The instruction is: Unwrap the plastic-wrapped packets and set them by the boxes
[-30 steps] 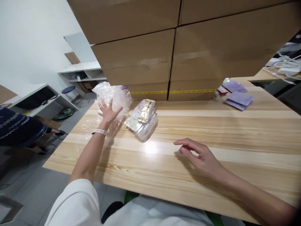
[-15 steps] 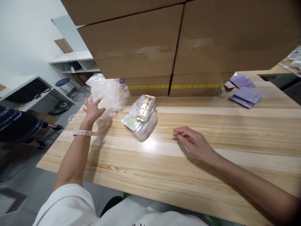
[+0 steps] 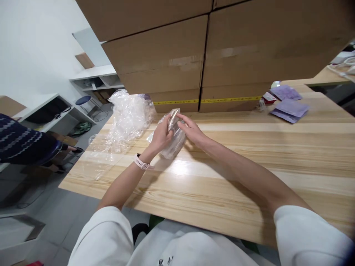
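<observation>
My left hand point(image 3: 161, 136) is closed at the left side of a shiny gold sachet point(image 3: 173, 116), thumb and fingers around its edge. From the right, my right hand point(image 3: 194, 132) meets the same sachet, its fingertips pinching the far right edge. The sachet is tilted and partly covered by my fingers. Under it lies a pile of clear plastic-wrapped packets point(image 3: 171, 149) on the wooden table point(image 3: 222, 207). To the left of my left hand rests a crumpled heap of clear plastic film point(image 3: 131, 112).
Large cardboard boxes point(image 3: 163, 55) are stacked along the far side of the table. Purple pouches point(image 3: 291, 109) and a small red-and-white packet point(image 3: 268, 98) lie at the far right. A person in a patterned dark top point(image 3: 22, 138) is at the left.
My left hand has come right from the plastic film to the gold sachet. My right hand has moved left and forward onto it. The sachet is now tilted between my hands.
</observation>
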The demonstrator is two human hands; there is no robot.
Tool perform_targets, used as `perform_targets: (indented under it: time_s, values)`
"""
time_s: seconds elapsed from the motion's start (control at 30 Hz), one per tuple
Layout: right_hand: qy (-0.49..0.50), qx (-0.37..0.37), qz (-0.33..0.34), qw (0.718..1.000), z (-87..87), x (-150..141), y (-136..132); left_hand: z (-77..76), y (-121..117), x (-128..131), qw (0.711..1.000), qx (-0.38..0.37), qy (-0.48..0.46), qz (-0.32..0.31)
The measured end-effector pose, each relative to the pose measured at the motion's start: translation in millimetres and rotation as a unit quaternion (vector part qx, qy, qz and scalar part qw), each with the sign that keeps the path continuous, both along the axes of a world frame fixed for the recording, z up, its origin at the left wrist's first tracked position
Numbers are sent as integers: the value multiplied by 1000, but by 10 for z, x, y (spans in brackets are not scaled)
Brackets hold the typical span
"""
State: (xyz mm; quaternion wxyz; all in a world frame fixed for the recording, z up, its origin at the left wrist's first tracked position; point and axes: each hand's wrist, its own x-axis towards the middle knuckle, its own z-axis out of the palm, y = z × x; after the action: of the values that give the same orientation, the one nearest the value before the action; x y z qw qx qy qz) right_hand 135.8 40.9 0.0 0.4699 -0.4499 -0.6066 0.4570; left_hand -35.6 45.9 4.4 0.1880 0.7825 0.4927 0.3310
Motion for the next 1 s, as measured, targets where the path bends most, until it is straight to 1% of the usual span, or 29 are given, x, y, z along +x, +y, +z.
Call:
perform_targets:
  time_s: [0.03,0.1,0.17,0.2,0.23,0.27,0.33,0.37,0.4,0.47,0.53,0.6,0.67,0.73,0.77,0.83,0.9,0.93,1.0]
  values:
    - [33,18,32,999,20,32,-52,19,-6,-1,1000,6,-26,3]
    - [71,57,81,992,100,113,-159,107,-44,30,996,30,-85,3]
    - [76,113,91,987,220,215,-265,242,-115,111,985,54,-165,-15]
    - [68,146,76,984,284,277,-323,315,-165,167,974,49,-218,-30]
    - [54,177,46,982,340,348,-388,383,-224,228,959,25,-278,-47]
    - [37,200,8,979,383,428,-463,441,-292,295,939,-18,-338,-63]
    - [-3,209,-55,976,409,612,-644,509,-450,439,885,-136,-437,-88]
    - [-21,199,-68,977,389,709,-749,513,-535,516,857,-199,-465,-98]
    - [-41,187,-69,979,348,805,-861,497,-621,594,833,-259,-478,-105]
    - [-96,179,-63,977,219,980,-1090,415,-781,754,787,-367,-482,-117]
    - [-162,196,-91,963,63,1115,-1306,295,-911,905,740,-452,-481,-132]
    - [-206,209,-135,947,-84,1204,-1486,173,-1004,1034,683,-523,-487,-150]
    - [-220,215,-167,937,-190,1249,-1619,78,-1062,1137,618,-587,-500,-158]
    - [-226,230,-189,927,-239,1265,-1710,29,-1096,1220,562,-627,-521,-141]
    - [-229,246,-199,921,-242,1268,-1745,22,-1106,1256,543,-636,-534,-124]
    - [-223,288,-211,907,-215,1276,-1811,38,-1112,1315,521,-645,-553,-85]
    - [-198,326,-192,904,-168,1297,-1891,74,-1096,1351,506,-657,-556,-51]
    - [-178,339,-168,908,-145,1314,-1941,91,-1082,1360,503,-659,-558,-32]
    - [-141,346,-92,923,-109,1362,-2061,107,-1048,1359,503,-650,-569,3]
